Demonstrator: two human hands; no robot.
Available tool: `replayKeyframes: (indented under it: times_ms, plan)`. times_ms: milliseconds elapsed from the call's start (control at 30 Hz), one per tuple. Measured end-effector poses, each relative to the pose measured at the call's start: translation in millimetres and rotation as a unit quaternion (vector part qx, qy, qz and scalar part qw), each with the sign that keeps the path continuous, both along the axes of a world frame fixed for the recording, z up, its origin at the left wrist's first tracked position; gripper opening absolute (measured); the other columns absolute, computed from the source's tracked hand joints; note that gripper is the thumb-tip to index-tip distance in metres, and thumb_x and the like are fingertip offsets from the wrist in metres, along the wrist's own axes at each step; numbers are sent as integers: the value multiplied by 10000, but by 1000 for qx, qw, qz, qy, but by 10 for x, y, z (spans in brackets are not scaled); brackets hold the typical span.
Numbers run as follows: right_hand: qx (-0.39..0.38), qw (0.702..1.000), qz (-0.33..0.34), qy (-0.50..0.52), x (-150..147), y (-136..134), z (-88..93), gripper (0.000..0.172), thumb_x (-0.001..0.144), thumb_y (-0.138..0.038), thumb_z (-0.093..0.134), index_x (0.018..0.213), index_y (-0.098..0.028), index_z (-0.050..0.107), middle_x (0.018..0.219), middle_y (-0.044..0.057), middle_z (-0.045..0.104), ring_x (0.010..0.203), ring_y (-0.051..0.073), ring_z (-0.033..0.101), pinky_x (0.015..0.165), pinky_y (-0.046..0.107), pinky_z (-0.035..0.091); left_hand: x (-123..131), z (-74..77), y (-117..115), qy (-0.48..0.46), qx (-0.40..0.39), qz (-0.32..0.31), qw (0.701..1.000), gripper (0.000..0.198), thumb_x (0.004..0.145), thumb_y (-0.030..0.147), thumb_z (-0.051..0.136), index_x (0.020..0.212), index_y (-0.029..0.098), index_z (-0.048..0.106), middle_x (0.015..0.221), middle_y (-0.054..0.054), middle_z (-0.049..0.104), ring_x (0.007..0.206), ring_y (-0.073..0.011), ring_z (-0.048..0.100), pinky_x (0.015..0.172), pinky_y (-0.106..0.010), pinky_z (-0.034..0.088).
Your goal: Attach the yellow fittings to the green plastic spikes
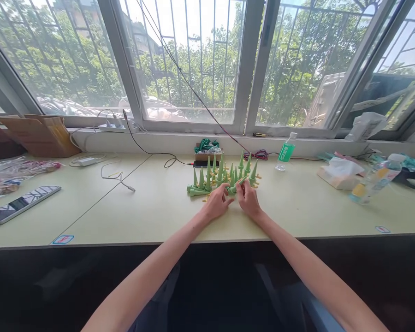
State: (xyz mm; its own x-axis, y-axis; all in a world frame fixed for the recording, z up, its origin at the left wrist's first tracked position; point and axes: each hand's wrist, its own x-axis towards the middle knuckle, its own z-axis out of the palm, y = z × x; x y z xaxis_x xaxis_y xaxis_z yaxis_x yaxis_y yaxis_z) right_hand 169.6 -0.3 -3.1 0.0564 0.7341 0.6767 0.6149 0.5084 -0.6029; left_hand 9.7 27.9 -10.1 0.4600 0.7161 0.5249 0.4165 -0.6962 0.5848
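Observation:
Both hands meet over the table around one green cone-shaped plastic piece [232, 189], which lies tilted between them. My left hand [217, 203] has its thumb and fingers closed at the piece's wider end. On the other side, my right hand [248, 200] pinches it near the narrow end. Just behind stand several upright green cones [220, 171] with small yellow parts [214, 180] among them. A few more green pieces [198, 191] lie on their sides to the left of the group. The fingers partly cover the held piece.
A black phone [204, 163] and a small box with green wrapping [208, 148] sit behind the cones. A bottle with a green label [286, 151], a tissue box [339, 174] and a larger bottle [376, 180] stand right. Left are a white cable [115, 177] and a reflective slab [22, 203].

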Motion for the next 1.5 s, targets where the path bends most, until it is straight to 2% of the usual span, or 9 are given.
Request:
replayKeyframes:
  times_ms: [100,267,400,600,700,833,1067,1233,1500]
  plan:
    - [8,1000,14,-12,18,31,-32,203,983,-360,370,947,-197,486,698,3,561,572,147,507,591,270,404,-7,15,6,-7,27,9,1000,388,806,274,682,1151,181,530,1030,-49,590,533,-69,516,664,-275,483]
    - [18,998,57,-28,28,46,-58,196,991,-347,384,982,-202,515,797,30,607,650,153,552,633,268,427,-29,29,8,-11,57,10,998,323,874,313,618,1180,215,576,1107,-61,570,517,-55,473,652,-274,488]
    - [11,995,87,-47,13,45,-65,193,988,-349,400,984,-204,526,781,22,608,645,149,551,629,256,421,-40,25,24,-3,61,17,998,198,894,245,578,1081,207,628,1050,-50,581,555,-71,487,633,-259,478]
    - [-23,996,68,-62,-3,56,-83,201,955,-339,470,1059,-182,540,645,-30,528,537,127,474,566,240,369,-55,32,43,-70,71,88,991,139,867,203,598,1001,167,602,964,-38,570,503,-55,446,582,-254,460]
    - [-41,988,93,-115,-11,45,-85,152,931,-303,503,959,-184,593,638,-27,534,547,117,466,582,235,359,-59,54,17,-118,86,114,983,90,854,229,615,915,171,583,911,-24,551,502,-55,453,542,-240,446]
    - [-65,973,133,-177,-20,25,-84,76,863,-242,579,830,-182,611,713,-3,590,602,111,488,606,226,354,-48,70,-21,-128,97,106,981,76,845,229,614,851,176,561,870,-12,533,520,-59,470,530,-228,436]
    - [-87,971,114,-192,-25,20,-77,117,806,-192,572,704,-185,515,642,-16,560,583,110,476,577,225,325,-25,88,-61,-107,99,103,984,137,834,218,594,756,181,488,761,15,478,541,-75,443,546,-238,399]
    - [-102,973,101,-179,-30,23,-77,126,792,-192,549,707,-198,457,639,-24,556,567,109,481,568,224,329,-18,97,-71,-88,78,93,989,173,830,222,576,725,187,444,739,16,457,555,-88,426,553,-247,381]
    - [-129,973,67,-178,-23,13,-50,110,795,-215,525,719,-206,446,616,-35,548,531,102,459,535,224,300,-17,70,-81,-29,78,92,992,234,840,242,548,679,196,384,668,18,425,582,-113,389,555,-261,340]
